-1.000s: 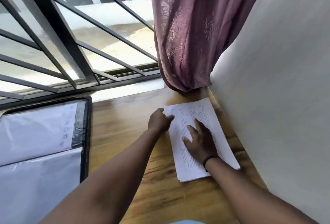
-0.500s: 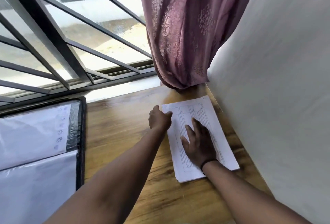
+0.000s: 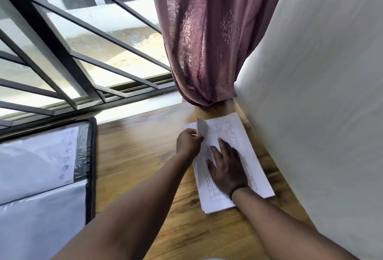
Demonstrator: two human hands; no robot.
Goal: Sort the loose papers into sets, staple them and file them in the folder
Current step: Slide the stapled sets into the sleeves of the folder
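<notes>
Head view of a wooden counter (image 3: 136, 156) set against a window with dark bars (image 3: 62, 68) and a white wall (image 3: 321, 93) on the right. A stack of printed papers (image 3: 244, 145) lies on the counter beside the wall, its far end just below the hem of a mauve curtain (image 3: 203, 41). The right hand (image 3: 228, 168) rests flat on the stack, fingers straight and spread, palm down, pressing the sheets; a dark band (image 3: 238, 190) circles its wrist. The left hand (image 3: 188, 142) is at the stack's left edge near the far corner, fingers curled, pinching the edge of the top sheet (image 3: 200, 127), which stands lifted and curled upward away from the sheets beneath. The two hands are near each other, the left just beside the right's fingertips. At the left edge of the counter, well apart from the papers, lies an open folder (image 3: 91, 156) with a black border and clear plastic sleeves; a sheet with round stamped marks (image 3: 41, 156) shows inside the upper sleeve, and another white sheet (image 3: 41, 224) below it.
</notes>
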